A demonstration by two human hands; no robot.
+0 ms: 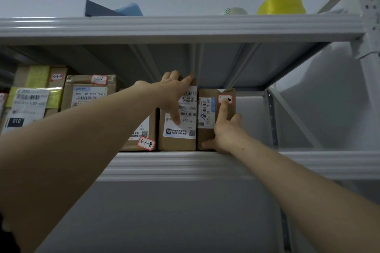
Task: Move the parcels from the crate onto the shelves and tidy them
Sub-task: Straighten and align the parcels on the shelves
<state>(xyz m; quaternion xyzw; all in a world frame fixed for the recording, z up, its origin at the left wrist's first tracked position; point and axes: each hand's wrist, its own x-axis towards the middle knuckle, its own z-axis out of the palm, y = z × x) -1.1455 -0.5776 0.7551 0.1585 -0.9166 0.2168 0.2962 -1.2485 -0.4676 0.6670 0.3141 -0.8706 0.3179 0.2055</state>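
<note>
Both hands are raised to the middle shelf (308, 162), where a row of brown parcels stands along the front edge.

The left hand (174, 92) holds the tall parcel (176, 144). Its fingers are hooked over the top edge, the index finger lies straight along that edge, and the thumb presses down on the white label on the front. This parcel stands upright, with its long axis vertical and its labelled face turned to the camera.

The right hand (226, 129) grips the narrow parcel (204, 135), which is the last one at the right end of the row. The index finger points up on the front face and reaches the red-edged sticker (221, 97). The thumb lies along the bottom edge, and the other fingers are curled round the right side. This parcel also stands upright with a vertical long axis, and its printed label is turned sideways, so the text runs up and down. It stands just beside the tall parcel, and the two seem to touch side to side.

To the left of the tall parcel stands the parcel marked 3-1-8 (144, 133). Further left are the parcel marked 3-1-7 (88, 92) and one with yellow tape (37, 80).

On the top shelf (185, 26) lie a yellow tape roll (281, 3), a small white roll (234, 10) and a blue object (129, 9).
</note>
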